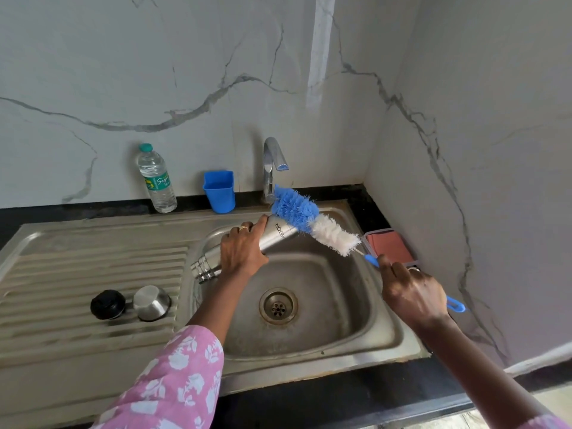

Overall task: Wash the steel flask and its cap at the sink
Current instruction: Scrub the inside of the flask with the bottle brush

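Note:
My left hand (pixel 243 247) grips the steel flask (pixel 277 235) around its middle and holds it tilted above the sink bowl (pixel 349 308). My right hand (pixel 411 294) holds the blue handle of a bottle brush (pixel 309 216). The brush's blue and white bristles lie across the flask's upper end, below the tap (pixel 272 162). On the drainboard (pixel 62 274) to the left sit the black inner cap (pixel 107 304) and the steel cup cap (pixel 151 302), side by side.
A plastic water bottle (pixel 156 179) and a blue plastic cup (pixel 219 191) stand at the back by the marble wall. A small tray with a reddish sponge (pixel 391 246) sits right of the sink. No water runs from the tap.

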